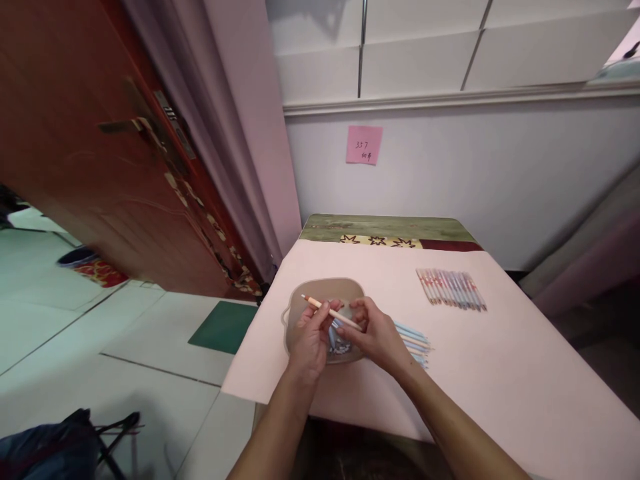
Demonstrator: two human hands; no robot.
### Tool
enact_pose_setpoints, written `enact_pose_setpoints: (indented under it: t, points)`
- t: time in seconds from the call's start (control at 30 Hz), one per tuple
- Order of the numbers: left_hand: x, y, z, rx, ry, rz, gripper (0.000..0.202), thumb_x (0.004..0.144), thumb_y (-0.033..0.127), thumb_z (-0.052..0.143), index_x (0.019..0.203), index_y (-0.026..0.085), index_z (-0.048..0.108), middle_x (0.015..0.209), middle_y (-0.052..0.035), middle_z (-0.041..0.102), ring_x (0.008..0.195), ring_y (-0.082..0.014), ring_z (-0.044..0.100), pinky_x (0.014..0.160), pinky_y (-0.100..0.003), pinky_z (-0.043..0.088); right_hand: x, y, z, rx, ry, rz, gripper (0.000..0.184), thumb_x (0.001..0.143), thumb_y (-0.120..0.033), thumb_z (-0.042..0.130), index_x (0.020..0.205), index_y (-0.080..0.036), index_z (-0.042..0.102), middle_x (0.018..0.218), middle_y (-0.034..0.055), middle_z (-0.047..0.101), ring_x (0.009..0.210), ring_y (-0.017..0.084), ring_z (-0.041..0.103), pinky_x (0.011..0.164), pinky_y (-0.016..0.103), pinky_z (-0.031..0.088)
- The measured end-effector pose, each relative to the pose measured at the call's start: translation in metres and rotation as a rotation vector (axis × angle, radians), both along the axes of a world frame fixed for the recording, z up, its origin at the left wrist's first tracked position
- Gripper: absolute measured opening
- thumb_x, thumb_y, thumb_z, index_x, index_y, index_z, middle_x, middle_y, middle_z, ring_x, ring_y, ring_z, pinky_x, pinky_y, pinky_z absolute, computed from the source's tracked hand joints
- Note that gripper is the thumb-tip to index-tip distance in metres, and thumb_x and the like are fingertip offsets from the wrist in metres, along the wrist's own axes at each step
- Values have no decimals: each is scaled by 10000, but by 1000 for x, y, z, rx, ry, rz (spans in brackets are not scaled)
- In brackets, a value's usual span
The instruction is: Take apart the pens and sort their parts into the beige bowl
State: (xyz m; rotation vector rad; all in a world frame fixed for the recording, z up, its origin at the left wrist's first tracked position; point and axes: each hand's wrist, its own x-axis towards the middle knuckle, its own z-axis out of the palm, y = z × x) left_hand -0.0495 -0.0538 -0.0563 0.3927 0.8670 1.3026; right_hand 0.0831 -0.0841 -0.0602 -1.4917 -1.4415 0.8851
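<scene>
Left hand and right hand pinch a pen above a bin. Its orange end faces the table's left edge.

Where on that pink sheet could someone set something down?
The pink sheet has bare patches: near right, bordered by the right forearm and the row of pens; and far middle, between that row and the bin. It's crowded at the bin, where the left hand and right hand hold a pen, and by the right wrist, where more pens lie.

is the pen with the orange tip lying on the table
No, the left hand and right hand hold the pen above the container.
</scene>
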Motion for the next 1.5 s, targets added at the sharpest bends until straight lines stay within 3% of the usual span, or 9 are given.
enact_pose_setpoints:
  t: [0.13,0.43,0.67,0.83,0.97,1.1,1.23,1.37,1.5]
  points:
    - [-1,1,-2,21,16,-21,210,673,152,769,823,129,625,783,-69,739,715,-154,696,648,-226,536,-3,4,0,-178,66,151,495,904,-562,382,718,-188,647,461,-27,517,388,110,460,416,215,325]
    - [-2,4,-8,3,-17,92,192,682,110,748,813,139,612,765,-45,731,764,-141,705,743,-220,531,-5,4,1,66,-80,-93,167,707,-346,721,721,-207,630,606,-21,650,555,133,565,532,213,395]
    - [1,2,-2,38,-19,39,169,706,112,733,827,136,617,795,-61,735,757,-142,701,732,-228,534,-3,9,-3,-275,252,125,537,880,-604,390,673,-179,643,444,-13,541,321,107,440,356,212,301]
    - [-3,4,-3,59,26,103,171,708,134,725,829,138,603,786,-57,733,766,-137,699,754,-227,527,3,9,-5,-8,135,-27,230,759,-419,648,745,-190,639,602,-5,641,509,131,550,495,217,398]
    - [-18,8,-3,124,220,149,238,709,211,730,892,146,591,804,-54,734,744,-154,699,732,-257,526,16,7,1,135,-56,-137,115,735,-312,654,778,-205,640,688,-11,667,579,133,557,554,220,397]
    - [-34,8,-7,259,786,118,325,721,294,707,1000,197,570,842,-49,744,789,-217,702,688,-305,513,24,7,8,135,-275,-188,81,731,-289,640,785,-232,663,682,-22,664,586,137,560,543,222,360]
    - [-39,5,-11,437,1160,12,159,721,296,678,855,224,633,866,-45,741,880,-244,681,746,-316,485,21,4,17,137,-301,-188,115,760,-327,634,826,-242,675,642,-28,643,569,135,559,541,224,360]
    - [-35,-1,-6,496,1138,-55,85,689,262,708,772,245,704,766,-20,731,742,-217,661,716,-296,469,17,-2,25,181,-195,-201,179,814,-367,600,906,-229,664,556,-44,578,511,126,519,536,222,382]
    - [-31,-5,0,482,952,-42,237,648,191,733,871,272,738,799,-28,746,759,-226,670,711,-293,479,16,-3,23,245,-166,-208,229,851,-347,555,992,-203,664,600,-21,593,525,129,526,561,230,429]
